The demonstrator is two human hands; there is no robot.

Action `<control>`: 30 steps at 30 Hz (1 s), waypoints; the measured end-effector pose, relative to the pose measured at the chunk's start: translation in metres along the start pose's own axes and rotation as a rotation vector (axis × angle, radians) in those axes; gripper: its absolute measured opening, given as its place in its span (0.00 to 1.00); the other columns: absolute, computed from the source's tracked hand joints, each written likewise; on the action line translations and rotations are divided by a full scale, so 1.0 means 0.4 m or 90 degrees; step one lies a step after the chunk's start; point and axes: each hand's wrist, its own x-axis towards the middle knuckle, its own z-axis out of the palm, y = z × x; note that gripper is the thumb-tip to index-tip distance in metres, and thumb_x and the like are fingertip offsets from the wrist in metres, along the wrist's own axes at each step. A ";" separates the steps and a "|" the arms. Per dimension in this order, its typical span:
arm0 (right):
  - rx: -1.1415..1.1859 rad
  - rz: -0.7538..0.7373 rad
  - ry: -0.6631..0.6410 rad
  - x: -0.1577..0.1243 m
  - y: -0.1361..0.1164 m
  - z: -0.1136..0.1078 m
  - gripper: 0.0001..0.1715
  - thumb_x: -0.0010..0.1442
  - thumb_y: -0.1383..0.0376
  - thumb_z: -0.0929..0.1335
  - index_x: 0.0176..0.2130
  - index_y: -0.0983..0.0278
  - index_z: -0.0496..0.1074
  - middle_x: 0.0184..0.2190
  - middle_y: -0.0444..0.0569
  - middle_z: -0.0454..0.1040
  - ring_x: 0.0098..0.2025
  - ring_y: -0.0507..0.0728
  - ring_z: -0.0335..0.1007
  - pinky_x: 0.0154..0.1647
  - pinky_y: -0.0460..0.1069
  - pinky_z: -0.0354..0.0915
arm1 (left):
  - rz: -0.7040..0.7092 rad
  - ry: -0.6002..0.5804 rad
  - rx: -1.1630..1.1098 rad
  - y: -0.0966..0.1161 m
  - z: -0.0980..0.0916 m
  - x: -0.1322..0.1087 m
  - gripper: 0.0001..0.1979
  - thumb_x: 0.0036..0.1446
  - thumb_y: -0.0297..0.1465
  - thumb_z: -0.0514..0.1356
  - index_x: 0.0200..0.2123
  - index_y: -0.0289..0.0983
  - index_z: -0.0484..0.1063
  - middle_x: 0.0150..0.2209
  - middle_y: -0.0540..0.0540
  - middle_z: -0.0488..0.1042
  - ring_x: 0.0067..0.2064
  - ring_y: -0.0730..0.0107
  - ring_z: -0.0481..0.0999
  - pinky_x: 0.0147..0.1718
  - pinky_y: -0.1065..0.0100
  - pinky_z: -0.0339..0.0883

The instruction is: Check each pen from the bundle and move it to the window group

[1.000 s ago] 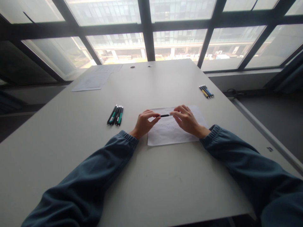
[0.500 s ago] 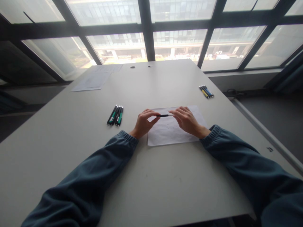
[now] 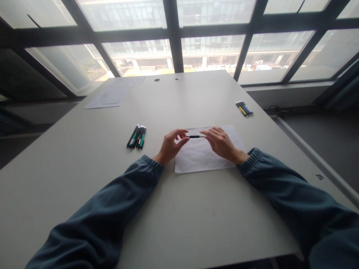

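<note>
A pen point(image 3: 194, 136) with a black grip and a pale barrel is held level above a white sheet of paper point(image 3: 206, 155). My right hand point(image 3: 220, 143) pinches its pale right end between thumb and fingers. At the dark left end is my left hand point(image 3: 173, 144), its index finger raised apart from the thumb. The left thumb lies at or against the pen's tip; whether it touches I cannot tell. To the left of my left hand, several black and green pens point(image 3: 136, 137) lie side by side on the white table point(image 3: 179, 209).
Several pens with yellow and blue parts point(image 3: 244, 108) lie near the table's right edge. More paper sheets point(image 3: 108, 95) are at the far left. Two small round holes are near the back edge, below the windows point(image 3: 140, 56).
My left index finger has lifted off the pen's left end, opening a gap to the thumb. My right hand and the pen have stayed in place.
</note>
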 end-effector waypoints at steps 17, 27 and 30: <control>-0.005 -0.018 -0.008 -0.002 0.003 -0.001 0.18 0.73 0.67 0.61 0.58 0.61 0.70 0.39 0.52 0.79 0.41 0.61 0.69 0.46 0.56 0.64 | -0.045 -0.046 0.031 0.000 -0.001 -0.001 0.25 0.69 0.46 0.56 0.25 0.36 0.74 0.23 0.49 0.74 0.27 0.72 0.71 0.30 0.70 0.61; 0.003 0.008 -0.008 0.001 -0.003 -0.004 0.17 0.73 0.65 0.60 0.56 0.61 0.71 0.39 0.52 0.79 0.42 0.61 0.70 0.46 0.56 0.64 | 0.000 0.013 0.035 0.007 0.006 -0.003 0.14 0.64 0.43 0.63 0.35 0.37 0.78 0.31 0.47 0.79 0.33 0.69 0.76 0.30 0.70 0.68; 0.000 0.008 -0.007 0.000 -0.002 -0.003 0.17 0.73 0.66 0.60 0.56 0.62 0.71 0.39 0.52 0.79 0.42 0.61 0.70 0.46 0.56 0.64 | 0.013 0.014 0.032 0.008 0.007 -0.002 0.10 0.63 0.39 0.65 0.37 0.37 0.78 0.32 0.47 0.80 0.33 0.70 0.77 0.32 0.69 0.70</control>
